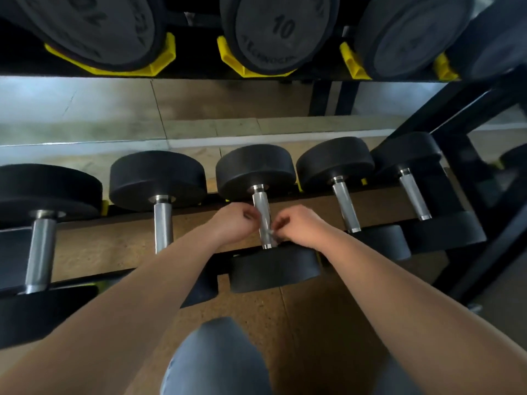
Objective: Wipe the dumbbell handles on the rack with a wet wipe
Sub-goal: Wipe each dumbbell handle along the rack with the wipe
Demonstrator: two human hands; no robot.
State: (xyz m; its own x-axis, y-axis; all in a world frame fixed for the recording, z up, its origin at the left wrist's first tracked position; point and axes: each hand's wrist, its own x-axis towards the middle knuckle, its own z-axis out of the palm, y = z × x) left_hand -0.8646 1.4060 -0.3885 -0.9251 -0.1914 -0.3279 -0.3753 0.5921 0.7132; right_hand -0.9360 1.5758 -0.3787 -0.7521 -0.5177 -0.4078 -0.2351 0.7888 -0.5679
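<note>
**STATUS: WIPE IN PROGRESS AT MIDDLE HANDLE, LOWER TIER**

**Progress.** Work is judged to be at the third of five dumbbells on the lower tier of the rack [467,166], counted from its left end. Both hands are set at this middle handle [263,215]. No wet sheen or streak is seen on any handle, so wiped vs. unwiped cannot be told. The left handles [41,246] and the right handles [345,206] are not being touched. The upper-tier dumbbells [281,29] sit at that tier's front edge w/ handles hidden. These are judged outstanding as well.

**Position of wipe and fingers.** Of the wet wipe [271,232] only a small pale scrap is seen. It lies against the lower part of the middle handle, near the tier's front rail. It is pinched there by the curled fingertips of the R hand [302,228], on the handle's right side. The L hand [236,223] is set on the handle's left side, slightly further back. Its fingers are curled, w/ tips touching or just beside the steel. Whether any wipe is gripped by it cannot be told. Whether the wipe is wrapped round the handle cannot be told either.
</note>
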